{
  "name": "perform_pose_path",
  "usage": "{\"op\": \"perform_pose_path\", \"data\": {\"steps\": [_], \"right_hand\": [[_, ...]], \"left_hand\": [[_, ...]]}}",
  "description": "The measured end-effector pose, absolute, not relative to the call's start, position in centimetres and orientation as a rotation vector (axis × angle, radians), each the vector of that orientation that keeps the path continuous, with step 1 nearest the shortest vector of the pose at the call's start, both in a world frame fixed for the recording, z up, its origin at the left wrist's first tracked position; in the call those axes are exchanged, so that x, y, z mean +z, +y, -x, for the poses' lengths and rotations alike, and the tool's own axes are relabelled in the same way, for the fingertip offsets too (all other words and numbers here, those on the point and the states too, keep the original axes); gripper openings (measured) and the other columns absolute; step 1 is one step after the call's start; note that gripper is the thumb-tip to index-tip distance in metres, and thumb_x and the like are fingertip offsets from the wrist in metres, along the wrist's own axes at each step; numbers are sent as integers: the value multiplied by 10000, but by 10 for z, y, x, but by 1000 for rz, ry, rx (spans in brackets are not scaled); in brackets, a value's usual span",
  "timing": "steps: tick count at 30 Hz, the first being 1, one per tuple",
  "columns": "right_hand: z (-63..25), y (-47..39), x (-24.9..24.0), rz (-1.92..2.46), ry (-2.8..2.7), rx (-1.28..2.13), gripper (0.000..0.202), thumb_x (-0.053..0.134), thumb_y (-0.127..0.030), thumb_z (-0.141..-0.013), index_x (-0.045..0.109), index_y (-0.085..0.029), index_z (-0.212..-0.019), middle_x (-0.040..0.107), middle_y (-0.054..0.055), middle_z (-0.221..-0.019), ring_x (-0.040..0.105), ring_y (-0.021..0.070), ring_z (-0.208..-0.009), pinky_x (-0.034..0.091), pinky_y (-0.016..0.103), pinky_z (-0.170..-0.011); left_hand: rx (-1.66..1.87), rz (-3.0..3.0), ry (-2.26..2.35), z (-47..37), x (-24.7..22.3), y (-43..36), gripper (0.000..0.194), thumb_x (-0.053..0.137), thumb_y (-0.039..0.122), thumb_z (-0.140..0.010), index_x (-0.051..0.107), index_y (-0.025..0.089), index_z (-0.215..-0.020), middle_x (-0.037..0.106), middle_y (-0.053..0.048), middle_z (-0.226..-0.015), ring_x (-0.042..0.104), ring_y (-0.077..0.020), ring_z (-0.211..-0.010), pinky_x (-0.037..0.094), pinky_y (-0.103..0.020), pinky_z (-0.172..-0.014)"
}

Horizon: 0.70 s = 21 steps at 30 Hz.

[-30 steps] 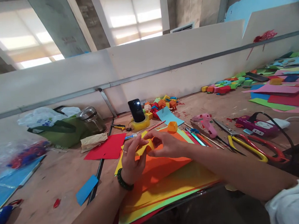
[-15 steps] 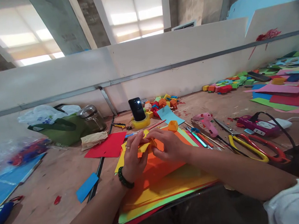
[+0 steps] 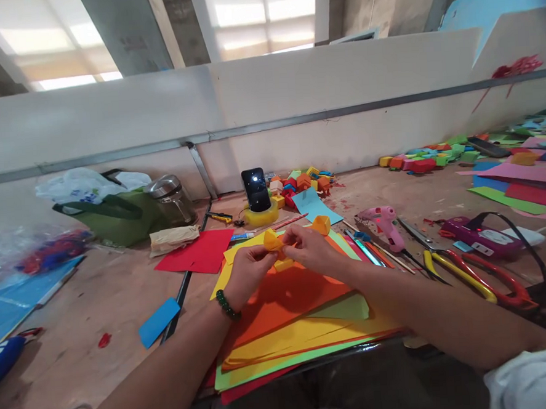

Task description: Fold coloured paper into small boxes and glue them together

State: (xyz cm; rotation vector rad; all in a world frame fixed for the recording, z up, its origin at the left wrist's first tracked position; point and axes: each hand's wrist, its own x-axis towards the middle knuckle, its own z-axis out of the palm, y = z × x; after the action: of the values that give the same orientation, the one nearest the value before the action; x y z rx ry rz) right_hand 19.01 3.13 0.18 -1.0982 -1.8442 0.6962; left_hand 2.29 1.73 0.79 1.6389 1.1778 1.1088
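Between my two hands is a small folded piece of yellow paper point(image 3: 272, 240), held above a stack of coloured sheets. My left hand point(image 3: 249, 269), with a dark green bead bracelet at its wrist, pinches the paper from the left. From the right, my right hand point(image 3: 313, 249) grips its other side with thumb and fingers. Beneath them lies an orange sheet point(image 3: 279, 303) on top of yellow paper point(image 3: 304, 344) and green sheets. Just beyond my right hand sits a folded yellow-orange paper box point(image 3: 321, 225).
To the right lie a pink glue gun point(image 3: 385, 223), large scissors point(image 3: 462, 273) and a purple power strip point(image 3: 481, 236). A phone point(image 3: 256, 190) leans by a tape roll point(image 3: 261, 215); folded paper cubes point(image 3: 303, 181) are heaped behind. At left stand a green bag point(image 3: 111, 217) and a glass jar point(image 3: 173, 201).
The yellow paper has been turned and now stands more upright between my fingertips. My left hand has rotated and its fingers have drawn into a pinch. The view has shifted slightly.
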Motion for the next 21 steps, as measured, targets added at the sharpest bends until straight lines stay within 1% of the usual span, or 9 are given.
{"op": "perform_pose_path", "data": {"steps": [3, 6, 9, 11, 14, 18, 21], "right_hand": [[-193, 28, 6, 1097, -1871, 624, 42, 572, -202, -710, 545, -176, -692, 587, -23, -666, 516, 98, -549, 369, 210, -489], [-194, 27, 10, 1039, -1885, 652, 47, 560, -188, -708, 574, -171, -666, 565, -21, -625, 495, 102, -560, 372, 217, -503], [-194, 30, 10, 1002, -1883, 718, 81, 561, -209, -719, 610, -164, -672, 570, -17, -608, 485, 105, -566, 368, 225, -515], [-193, 31, 9, 1005, -1862, 757, 112, 570, -237, -719, 606, -161, -644, 567, -15, -592, 472, 102, -550, 355, 225, -502], [-193, 32, 9, 1022, -1822, 788, 126, 576, -253, -704, 592, -161, -620, 553, -19, -572, 448, 94, -519, 337, 221, -477], [-192, 30, 10, 1030, -1816, 792, 90, 562, -220, -675, 578, -166, -605, 545, -22, -560, 467, 99, -533, 355, 219, -489], [-192, 27, 10, 1000, -1843, 826, 88, 565, -220, -680, 577, -167, -612, 538, -23, -566, 471, 99, -542, 365, 218, -498]], "left_hand": [[1060, -1580, 1221, -24, 13, 14, 234, 655, 346, -642, 744, 141, -712, 674, -10, -647, 563, -137, -595, 460, -236, -546], [1041, -1499, 1207, -26, 16, 12, 234, 656, 363, -622, 715, 138, -649, 643, -8, -607, 549, -126, -583, 438, -219, -525], [1034, -1377, 1139, -26, 18, 11, 255, 671, 390, -595, 682, 137, -619, 640, -16, -612, 569, -131, -600, 456, -228, -558], [1037, -1278, 1099, -26, 19, 11, 257, 667, 395, -586, 664, 139, -609, 647, -23, -624, 584, -135, -606, 477, -246, -595], [1039, -1188, 1091, -26, 19, 12, 219, 650, 358, -587, 634, 139, -574, 646, -28, -618, 588, -129, -594, 486, -254, -621], [979, -1200, 1147, -25, 18, 13, 165, 659, 285, -563, 656, 125, -604, 637, -26, -589, 573, -119, -571, 467, -236, -600], [978, -1223, 1147, -25, 19, 12, 181, 661, 293, -552, 667, 129, -627, 640, -22, -604, 582, -130, -600, 463, -235, -601]]}}
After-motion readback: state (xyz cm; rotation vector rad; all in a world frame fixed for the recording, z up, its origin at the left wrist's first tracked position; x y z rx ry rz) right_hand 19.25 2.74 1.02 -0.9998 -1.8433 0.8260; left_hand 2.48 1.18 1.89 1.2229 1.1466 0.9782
